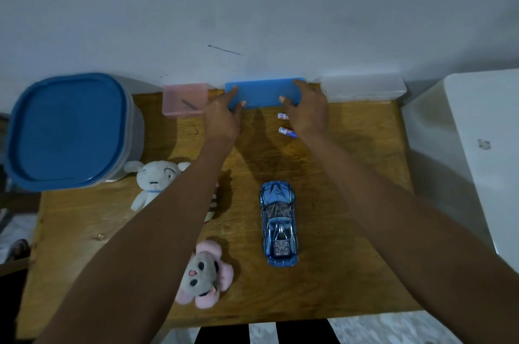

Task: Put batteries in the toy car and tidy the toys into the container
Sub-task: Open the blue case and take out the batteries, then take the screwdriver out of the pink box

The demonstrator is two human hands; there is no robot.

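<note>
A blue toy car point(279, 224) stands on the wooden table point(351, 203), right of centre. Two small batteries point(286, 131) lie farther back, partly hidden by my right wrist. Against the wall sits a flat blue box point(262, 93). My left hand point(223, 113) grips its left end and my right hand point(307, 110) grips its right end. A white plush point(154, 179) lies at the left, half under my left forearm. A grey and pink plush point(203, 276) lies near the front edge. The big container with a blue lid point(67, 130) stands at the far left.
A pink box point(184, 100) with a thin dark tool inside sits left of the blue box. A clear lidded box point(363, 88) sits to its right. A white appliance point(471, 147) borders the table's right side. Another small toy is mostly hidden under my left forearm.
</note>
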